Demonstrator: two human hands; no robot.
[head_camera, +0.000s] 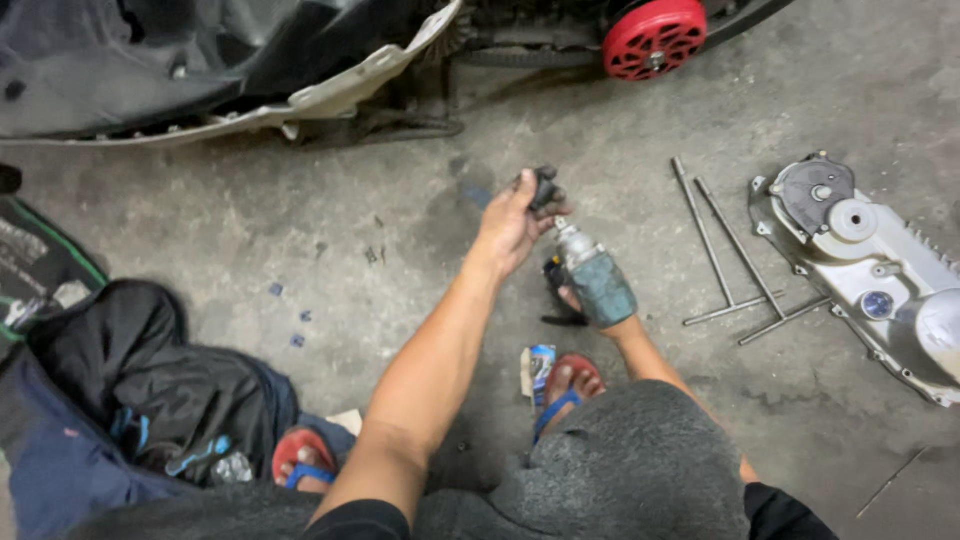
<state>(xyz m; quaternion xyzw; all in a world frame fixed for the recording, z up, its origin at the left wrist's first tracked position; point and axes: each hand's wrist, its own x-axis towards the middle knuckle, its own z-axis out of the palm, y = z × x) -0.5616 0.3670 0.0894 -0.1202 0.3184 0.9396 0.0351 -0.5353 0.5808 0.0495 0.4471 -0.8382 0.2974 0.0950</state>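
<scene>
on the concrete floor (300, 250) beside a scooter with its side opened up, a person squats, both hands out in front. the left hand (512, 225) is closed around a small black part (543, 186), pinched at the fingertips and held just above the metal nose of a power tool (592, 275). the right hand (575, 300) grips that tool from below; its teal body mostly hides the fingers, but the hold looks firm. the black part and the tool's tip are near, perhaps just touching; it is too small to tell.

to the right lie two long t-handle wrenches (730, 265) and a grey engine cover (870, 270), set down apart from the hands. a red fan wheel (655, 38) shows on the scooter above.

as a judgement, the step in hand is mating the black piece with the tool's nose, either fitting or pulling it off. the next move would call for lining the piece square with the tip, holding the tool steady in the right hand, and keeping the left fingers clear of the spinning end.
</scene>
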